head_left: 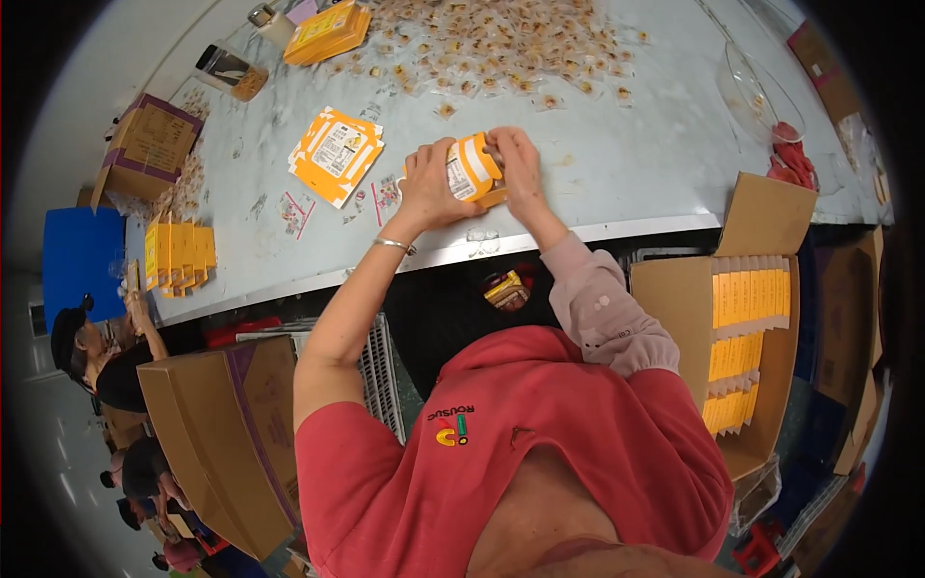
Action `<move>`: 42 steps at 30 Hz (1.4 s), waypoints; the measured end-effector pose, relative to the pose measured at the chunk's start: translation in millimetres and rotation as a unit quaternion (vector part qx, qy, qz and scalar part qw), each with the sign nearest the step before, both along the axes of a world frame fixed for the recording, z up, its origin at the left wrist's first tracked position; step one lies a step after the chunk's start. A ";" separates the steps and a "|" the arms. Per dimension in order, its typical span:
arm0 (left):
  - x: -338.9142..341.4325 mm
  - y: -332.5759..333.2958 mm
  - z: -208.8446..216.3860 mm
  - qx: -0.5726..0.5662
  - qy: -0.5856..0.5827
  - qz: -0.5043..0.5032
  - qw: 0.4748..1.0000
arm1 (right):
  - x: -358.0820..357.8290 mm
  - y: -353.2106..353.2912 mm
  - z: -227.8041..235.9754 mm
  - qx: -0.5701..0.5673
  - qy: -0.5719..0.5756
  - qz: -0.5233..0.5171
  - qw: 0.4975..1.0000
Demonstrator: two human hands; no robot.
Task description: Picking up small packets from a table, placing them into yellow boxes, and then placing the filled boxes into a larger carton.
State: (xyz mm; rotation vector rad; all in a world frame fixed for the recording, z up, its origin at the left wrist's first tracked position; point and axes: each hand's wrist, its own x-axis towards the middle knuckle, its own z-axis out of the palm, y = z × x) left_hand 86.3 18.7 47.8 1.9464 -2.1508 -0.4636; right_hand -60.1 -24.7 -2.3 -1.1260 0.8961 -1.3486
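Carton [472, 169] between left hand [429, 188] and right hand [517, 164]

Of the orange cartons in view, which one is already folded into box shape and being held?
The small orange carton between the left hand and right hand. The stack of orange cartons beside it lies flat and unfolded on the table.

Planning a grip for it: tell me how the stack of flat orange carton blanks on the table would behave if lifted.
The stack of flat carton blanks is thin card, so probably light and bendy at the edges. The sheets lie fanned and unbound, so they would likely slide apart unless pinched together. Lying flat on the table, it should not roll or tip.
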 end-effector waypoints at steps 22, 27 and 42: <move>-53.1 2.4 37.5 -0.161 0.533 0.033 0.830 | -59.0 30.4 72.7 -0.083 0.109 0.024 0.990; -70.1 2.5 33.0 -0.111 0.597 0.123 0.785 | -52.2 34.9 56.4 -0.009 -0.115 -0.060 0.992; -59.8 38.3 -23.5 -0.065 0.583 0.007 0.810 | -71.0 53.5 39.0 0.046 -0.117 0.105 0.986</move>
